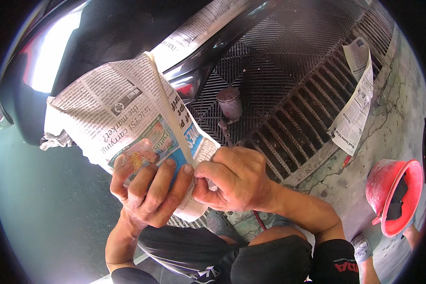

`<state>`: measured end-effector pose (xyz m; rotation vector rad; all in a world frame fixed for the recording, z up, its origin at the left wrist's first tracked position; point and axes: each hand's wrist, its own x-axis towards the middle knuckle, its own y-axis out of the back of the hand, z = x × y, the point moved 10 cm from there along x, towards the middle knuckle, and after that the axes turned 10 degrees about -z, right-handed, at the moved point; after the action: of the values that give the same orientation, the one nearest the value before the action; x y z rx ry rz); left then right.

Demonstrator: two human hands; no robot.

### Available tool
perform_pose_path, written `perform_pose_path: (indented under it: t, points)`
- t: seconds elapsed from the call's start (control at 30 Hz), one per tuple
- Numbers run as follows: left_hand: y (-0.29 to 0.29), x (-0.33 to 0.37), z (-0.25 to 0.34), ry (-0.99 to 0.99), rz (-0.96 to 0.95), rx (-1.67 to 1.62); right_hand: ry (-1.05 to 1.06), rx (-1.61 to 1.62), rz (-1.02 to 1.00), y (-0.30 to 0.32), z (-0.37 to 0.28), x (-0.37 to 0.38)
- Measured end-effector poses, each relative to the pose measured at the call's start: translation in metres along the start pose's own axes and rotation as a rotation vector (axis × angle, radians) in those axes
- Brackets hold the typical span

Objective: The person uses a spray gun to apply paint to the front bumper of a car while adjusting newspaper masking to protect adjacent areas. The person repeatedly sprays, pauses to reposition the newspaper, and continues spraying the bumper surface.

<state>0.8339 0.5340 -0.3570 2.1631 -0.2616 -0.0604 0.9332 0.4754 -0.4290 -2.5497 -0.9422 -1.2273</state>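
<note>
Far left: a dark, glossy car body panel (pixel 47 52) fills the upper left, with a bright reflection on it. A crumpled grey rag (pixel 56 139) sits at the left edge of the paper.

Left of centre: a sheet of newspaper (pixel 113 109) is held up in front of the panel, printed side toward the camera and upside down. A strip of pale masking tape (pixel 168 102) runs along its right edge, from the top corner down toward the hands.

Left hand (pixel 149 189): fingers curled round the lower edge of the newspaper, gripping it from below, thumb side toward the tape.

Right hand (pixel 234 177): fingers clenched, pinching the lower end of the tape strip and the paper's edge. The two hands touch at the fingertips.

Centre right: a black floor grating (pixel 288 94) lies beyond the hands. A small grey tin (pixel 229 102) stands upright on it.

Right: a second newspaper sheet (pixel 357 102) lies across the grating's edge and onto cracked concrete floor (pixel 393 118).

Far right: a red plastic bucket (pixel 395 194), tilted on its side, with dark contents I cannot identify.
</note>
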Motion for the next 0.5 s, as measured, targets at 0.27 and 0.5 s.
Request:
perform_pose_path:
  t: [0.27,0.5]
  points:
    - [0.011,-0.015,0.0,0.018,-0.013,0.005,0.037,0.026,-0.101,-0.014,-0.023,-0.002]
    - [0.019,-0.028,-0.002,0.025,-0.016,-0.016,0.074,0.053,-0.153,-0.024,-0.037,-0.003]
